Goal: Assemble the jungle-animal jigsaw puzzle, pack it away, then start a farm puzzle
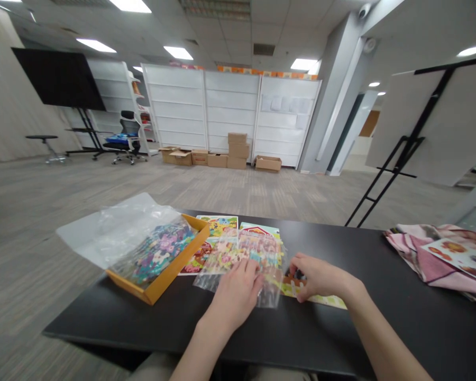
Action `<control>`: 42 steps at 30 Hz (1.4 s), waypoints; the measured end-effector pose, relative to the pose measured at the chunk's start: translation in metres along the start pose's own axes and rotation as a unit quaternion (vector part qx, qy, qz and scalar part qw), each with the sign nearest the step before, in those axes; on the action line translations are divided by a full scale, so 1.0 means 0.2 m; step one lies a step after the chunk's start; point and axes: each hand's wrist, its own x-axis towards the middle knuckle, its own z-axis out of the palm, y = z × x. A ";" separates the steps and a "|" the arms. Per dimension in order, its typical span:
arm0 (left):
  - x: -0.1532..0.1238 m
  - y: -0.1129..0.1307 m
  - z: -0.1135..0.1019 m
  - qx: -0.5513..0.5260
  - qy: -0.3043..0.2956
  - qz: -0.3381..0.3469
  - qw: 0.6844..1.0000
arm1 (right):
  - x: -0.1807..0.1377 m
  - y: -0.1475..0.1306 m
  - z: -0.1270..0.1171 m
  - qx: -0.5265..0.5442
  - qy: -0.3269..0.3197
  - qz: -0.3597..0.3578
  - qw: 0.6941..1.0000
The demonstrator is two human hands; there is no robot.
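Observation:
My left hand [238, 293] rests on a clear plastic bag [241, 264] of colourful puzzle pieces, fingers curled on its right part. My right hand [315, 278] is closed in a pinch at the bag's right edge, over a small dark piece on a printed puzzle sheet [325, 299]. Under and behind the bag lie two colourful picture cards [218, 225] on the black table [262, 338]. To the left an orange box [162, 283] holds more puzzle pieces under loose clear plastic wrap [115, 227].
A pink cloth with a printed sheet [444, 259] lies at the table's right end. A black easel stand [396, 159] stands behind the table on the right. Cardboard boxes [238, 151], white shelves, an office chair [127, 140] and a dark screen [57, 79] are far back.

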 end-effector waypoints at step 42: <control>0.10 0.14 0.13 -0.144 0.075 -0.031 0.986 | 0.08 0.14 -0.11 0.514 0.136 -0.080 0.843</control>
